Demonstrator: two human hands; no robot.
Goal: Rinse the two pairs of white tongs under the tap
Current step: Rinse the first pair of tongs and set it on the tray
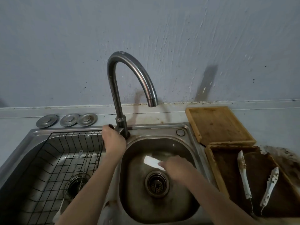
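— Tongs? Where are they?

— Two white tongs (pixel 243 174) (pixel 269 186), flat, slim, brown-spotted, lie on the dirty wooden tray (pixel 215 172) right of the sink, long axes running near to far, well apart.

— And the hands?

— Left hand (pixel 112 139) wraps the tap handle (pixel 111 126) at the base of the curved steel tap (pixel 129 65). Right hand (pixel 176 170) hovers in the round steel basin (pixel 129 184), grip closed on a blurred white piece (pixel 151 161). A black wire rack (pixel 53 159) fills the left basin.

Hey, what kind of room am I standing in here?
Probably a worn home kitchen: a double-bowl steel sink with a gooseneck tap, a wire rack and wooden trays on the counter.
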